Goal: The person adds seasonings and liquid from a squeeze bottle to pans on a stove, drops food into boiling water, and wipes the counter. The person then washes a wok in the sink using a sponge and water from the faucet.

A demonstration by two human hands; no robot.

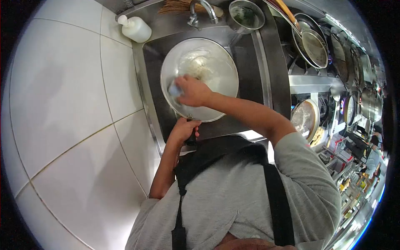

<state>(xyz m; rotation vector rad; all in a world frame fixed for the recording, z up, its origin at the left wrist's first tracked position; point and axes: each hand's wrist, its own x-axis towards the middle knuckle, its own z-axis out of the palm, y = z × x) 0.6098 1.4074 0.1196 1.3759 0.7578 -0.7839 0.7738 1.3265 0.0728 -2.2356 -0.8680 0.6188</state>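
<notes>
A wide, light-coloured frying pan (223, 68) sits over the sink basin, its inside wet, with a shiny patch near the middle. My left hand (183, 129) is wrapped round the pan's black handle (191, 139) at the near side. Inside the pan, toward its left wall, my right hand (193, 91) is closed on a pale blue sponge (174, 89). Motion blurs the sponge and the fingertips, so its exact shape is unclear.
Behind the pan, a metal faucet (203, 12) rises over the dark metal sink (250, 89). A white pump bottle (136, 29) stands back left, a metal pot (246, 16) back right. Stoves with pans (305, 118) line the right; a tiled wall (62, 83) borders the left.
</notes>
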